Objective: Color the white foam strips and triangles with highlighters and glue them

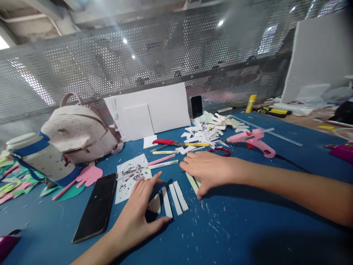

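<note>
My left hand [139, 206] is spread low over the table, its thumb tip at the near end of a narrow white strip [167, 202]. Two more white strips [178, 198] lie side by side just to the right. A small off-white piece [154, 204] sits partly hidden between that thumb and fingers. My right hand [205, 169] reaches in from the right, palm down, thumb apart from its fingers. Pale yellow strips [192, 183] show beneath it, partly covered; whether the fingertips press on them is hidden.
Left are a phone [96, 206], a speckled paper sheet [128, 169], a bottle [44, 158] and a backpack [79, 129]. Pens [162, 164], a red-handled cutter [164, 141] and white scraps [206, 130] lie behind my hands. A pink glue gun [255, 141] with a cord lies right.
</note>
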The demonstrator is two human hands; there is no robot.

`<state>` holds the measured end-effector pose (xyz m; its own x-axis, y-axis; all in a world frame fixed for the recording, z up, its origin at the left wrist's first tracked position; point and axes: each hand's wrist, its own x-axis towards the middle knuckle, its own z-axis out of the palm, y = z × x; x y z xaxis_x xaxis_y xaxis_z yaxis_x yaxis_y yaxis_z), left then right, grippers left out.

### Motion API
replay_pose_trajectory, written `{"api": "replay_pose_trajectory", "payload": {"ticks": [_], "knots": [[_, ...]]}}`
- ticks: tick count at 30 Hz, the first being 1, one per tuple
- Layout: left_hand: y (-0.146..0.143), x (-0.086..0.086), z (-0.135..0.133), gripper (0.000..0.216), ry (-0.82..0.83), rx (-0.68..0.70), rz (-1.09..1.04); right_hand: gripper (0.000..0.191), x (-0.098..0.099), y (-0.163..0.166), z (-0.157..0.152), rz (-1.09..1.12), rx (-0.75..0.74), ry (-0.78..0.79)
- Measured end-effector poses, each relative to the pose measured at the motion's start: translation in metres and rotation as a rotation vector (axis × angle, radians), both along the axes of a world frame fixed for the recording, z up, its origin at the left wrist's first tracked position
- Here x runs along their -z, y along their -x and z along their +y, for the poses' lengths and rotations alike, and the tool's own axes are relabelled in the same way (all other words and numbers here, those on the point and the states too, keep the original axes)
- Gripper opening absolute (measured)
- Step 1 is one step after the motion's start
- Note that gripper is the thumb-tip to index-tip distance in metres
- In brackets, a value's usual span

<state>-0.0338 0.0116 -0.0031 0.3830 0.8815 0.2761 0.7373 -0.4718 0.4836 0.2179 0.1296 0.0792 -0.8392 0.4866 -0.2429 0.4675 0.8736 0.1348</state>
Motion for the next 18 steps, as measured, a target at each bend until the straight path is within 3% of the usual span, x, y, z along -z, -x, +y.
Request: {"api": "replay_pose_trajectory", "payload": {"ticks": [6,18], "knots": [[0.002,0.001,0.0,0.092,0.0,-0.002,-0.019,0.071,0.005,0.001,0.001,0.014,-0.04,0.022],[0.002,-0.001,-0.002,0.087,0.026,-0.029,-0.076,0.066,-0.004,0.001,-0.018,-0.033,-0.06,0.037]]}}
